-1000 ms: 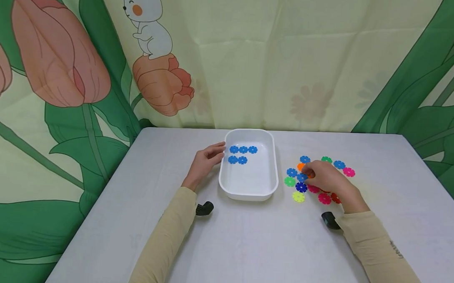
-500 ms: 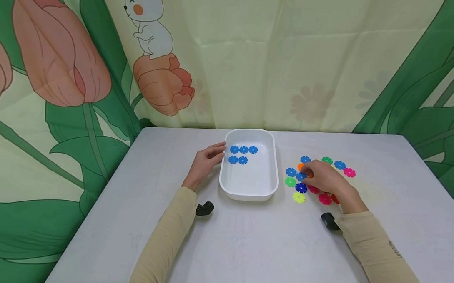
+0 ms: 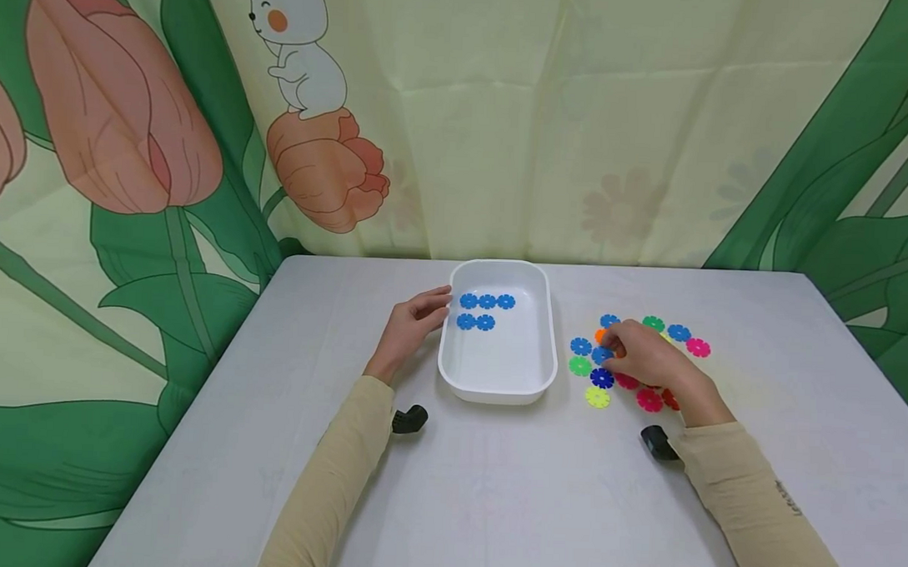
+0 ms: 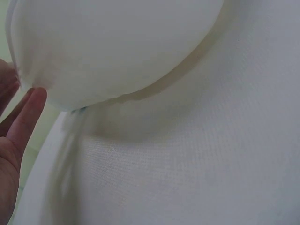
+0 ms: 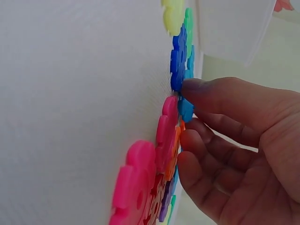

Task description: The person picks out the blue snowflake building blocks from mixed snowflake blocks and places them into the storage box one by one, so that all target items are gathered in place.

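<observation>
Wht tbl (image 3: 484, 493), floral backdrop (image 3: 624, 156); LH (image 3: 409, 328) loose against tray (image 3: 499, 364), RH (image 3: 652, 355) pinches blue pc (image 3: 599, 355).

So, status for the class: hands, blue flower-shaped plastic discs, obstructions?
Left hand touching white rectangular plastic tray. Right hand at blue disc, grip unclear. Five blue discs in tray. Possible snag: dark-blue plastic flower disc beside right hand's.
</observation>
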